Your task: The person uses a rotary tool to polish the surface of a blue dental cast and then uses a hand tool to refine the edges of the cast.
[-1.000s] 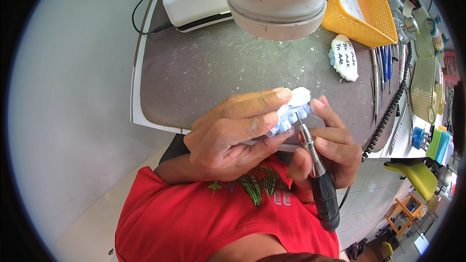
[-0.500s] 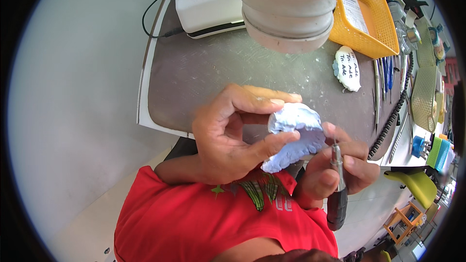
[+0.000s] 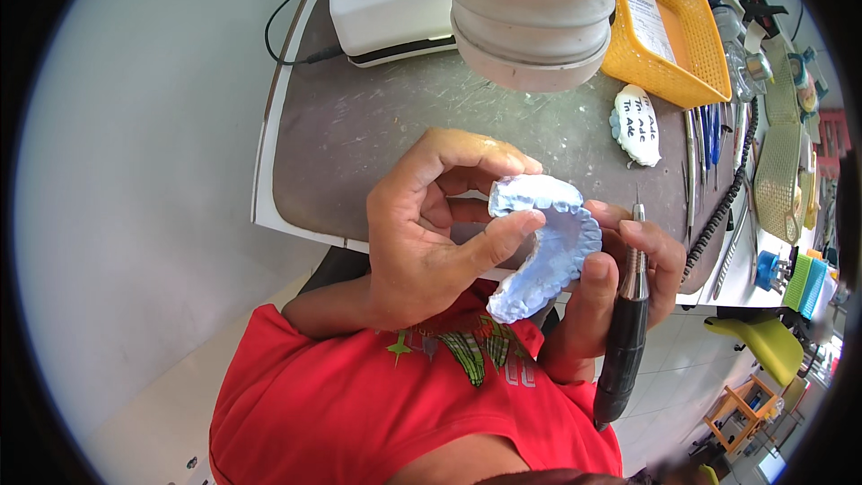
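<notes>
A pale blue plaster dental cast (image 3: 575,247), horseshoe-shaped with a row of teeth along its rim, is held up over the front edge of the bench. My left hand (image 3: 409,238) pinches its left end, the thumb on the inner side and the fingers at the back. At the cast's right side, my right hand (image 3: 588,314) steadies it with thumb and fingertips. That same hand grips a black and silver rotary handpiece (image 3: 626,332), whose thin bur points up and away, apart from the cast.
A ribbed white suction hose (image 3: 534,22) hangs over the bench (image 3: 359,153). Behind it stands a white machine (image 3: 391,0). To the right are another cast (image 3: 639,135) with handwriting, a yellow basket (image 3: 669,72), slim hand tools (image 3: 705,139) and a coiled cord (image 3: 741,189).
The cast has been tilted so its inner arch and teeth face up more. My right hand has turned the handpiece bur away from the cast, and its fingertips now support the cast.
</notes>
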`<state>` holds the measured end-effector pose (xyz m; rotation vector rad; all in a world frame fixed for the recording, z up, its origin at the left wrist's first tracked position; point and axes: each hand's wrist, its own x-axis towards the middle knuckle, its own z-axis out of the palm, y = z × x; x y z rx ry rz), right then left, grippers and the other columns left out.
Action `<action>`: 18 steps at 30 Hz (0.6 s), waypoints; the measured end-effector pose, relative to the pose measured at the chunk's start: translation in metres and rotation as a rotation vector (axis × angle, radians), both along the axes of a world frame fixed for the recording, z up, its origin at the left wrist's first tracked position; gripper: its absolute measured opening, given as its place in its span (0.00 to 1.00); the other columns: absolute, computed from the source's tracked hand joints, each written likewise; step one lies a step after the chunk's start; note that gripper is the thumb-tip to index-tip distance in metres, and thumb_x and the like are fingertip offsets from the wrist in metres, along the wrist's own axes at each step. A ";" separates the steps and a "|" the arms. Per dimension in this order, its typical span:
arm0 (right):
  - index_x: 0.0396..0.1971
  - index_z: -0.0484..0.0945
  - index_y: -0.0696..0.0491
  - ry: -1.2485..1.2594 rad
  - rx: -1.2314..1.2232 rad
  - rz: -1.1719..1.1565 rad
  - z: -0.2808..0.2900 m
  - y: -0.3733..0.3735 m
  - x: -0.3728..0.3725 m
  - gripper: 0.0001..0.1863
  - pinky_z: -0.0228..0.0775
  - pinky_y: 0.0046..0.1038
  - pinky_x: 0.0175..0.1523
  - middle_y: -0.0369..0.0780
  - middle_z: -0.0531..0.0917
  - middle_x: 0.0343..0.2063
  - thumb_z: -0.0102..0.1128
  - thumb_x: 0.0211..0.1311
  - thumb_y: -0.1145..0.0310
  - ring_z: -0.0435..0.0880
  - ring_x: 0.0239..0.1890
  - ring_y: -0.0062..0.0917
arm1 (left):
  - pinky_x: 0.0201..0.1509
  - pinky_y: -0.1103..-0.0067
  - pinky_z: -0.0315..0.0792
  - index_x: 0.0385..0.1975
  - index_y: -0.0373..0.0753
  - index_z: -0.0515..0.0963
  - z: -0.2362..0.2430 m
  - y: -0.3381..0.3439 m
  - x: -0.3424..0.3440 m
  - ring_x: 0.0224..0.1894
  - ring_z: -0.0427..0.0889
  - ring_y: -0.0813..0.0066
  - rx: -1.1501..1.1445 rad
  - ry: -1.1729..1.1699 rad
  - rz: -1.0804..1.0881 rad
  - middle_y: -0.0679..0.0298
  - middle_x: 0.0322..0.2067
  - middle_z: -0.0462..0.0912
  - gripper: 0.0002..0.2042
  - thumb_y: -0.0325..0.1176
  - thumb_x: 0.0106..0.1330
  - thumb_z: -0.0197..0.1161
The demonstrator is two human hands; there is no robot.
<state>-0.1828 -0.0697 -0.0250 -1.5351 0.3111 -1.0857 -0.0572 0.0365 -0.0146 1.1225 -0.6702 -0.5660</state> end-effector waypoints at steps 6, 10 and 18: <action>0.44 0.71 0.61 0.019 -0.023 0.021 0.001 -0.002 -0.002 0.19 0.81 0.29 0.36 0.46 0.78 0.34 0.68 0.54 0.77 0.84 0.41 0.39 | 0.53 0.76 0.73 0.44 0.30 0.74 -0.002 0.001 0.004 0.47 0.77 0.72 0.021 -0.108 -0.025 0.52 0.45 0.74 0.14 0.17 0.58 0.64; 0.45 0.70 0.61 0.059 -0.024 0.033 0.004 0.000 -0.002 0.18 0.81 0.28 0.37 0.49 0.80 0.36 0.66 0.54 0.80 0.84 0.43 0.37 | 0.52 0.76 0.74 0.44 0.31 0.75 -0.005 0.002 0.005 0.48 0.77 0.71 0.021 -0.168 -0.031 0.53 0.47 0.73 0.15 0.15 0.56 0.64; 0.41 0.75 0.59 0.199 -0.120 0.024 0.030 -0.022 0.006 0.14 0.75 0.22 0.41 0.48 0.84 0.36 0.61 0.53 0.85 0.84 0.38 0.25 | 0.49 0.80 0.76 0.47 0.29 0.73 0.010 -0.005 0.001 0.48 0.79 0.74 0.020 0.227 -0.116 0.52 0.47 0.78 0.12 0.29 0.68 0.59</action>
